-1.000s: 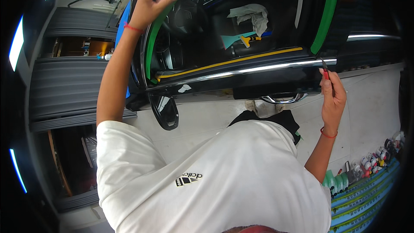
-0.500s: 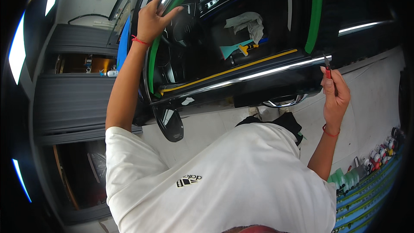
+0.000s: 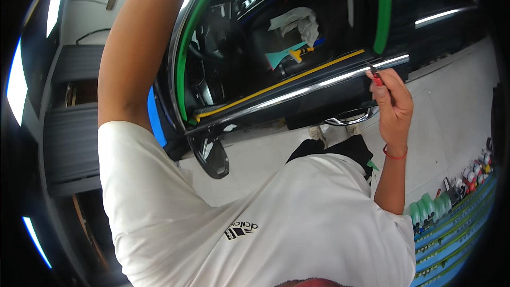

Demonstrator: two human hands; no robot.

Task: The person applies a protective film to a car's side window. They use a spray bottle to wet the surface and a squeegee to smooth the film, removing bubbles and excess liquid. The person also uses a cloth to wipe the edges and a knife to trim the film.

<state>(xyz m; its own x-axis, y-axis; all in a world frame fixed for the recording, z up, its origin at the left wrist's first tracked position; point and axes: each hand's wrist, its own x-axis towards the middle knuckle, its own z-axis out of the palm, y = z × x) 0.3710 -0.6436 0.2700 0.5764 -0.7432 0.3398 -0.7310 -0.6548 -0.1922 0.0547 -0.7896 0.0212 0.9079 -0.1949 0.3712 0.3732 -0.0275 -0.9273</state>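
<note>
My right hand [image 3: 394, 105] is closed around a small knife [image 3: 376, 78] with a red handle and a dark, pointed blade. Its tip is close to the bright trim along the window sill of a black car door [image 3: 319, 114], near the sill's right end; I cannot tell if it touches. Green tape [image 3: 383, 10] runs down the right window edge, and more lines the curved left side. A yellow strip [image 3: 281, 86] lies along the sill. My left arm [image 3: 133, 58] reaches up past the top edge, so its hand is out of view.
Through the window show a grey cloth [image 3: 304, 24], a teal scraper [image 3: 281, 58] and a yellow-handled tool [image 3: 297, 54]. The side mirror [image 3: 212, 159] juts out at lower left, the door handle [image 3: 348, 118] below my right hand. Bottles [image 3: 427, 207] stand at the right.
My left hand has left the window frame's upper left and passed out of the top of the view. My right hand has moved left along the sill with the knife.
</note>
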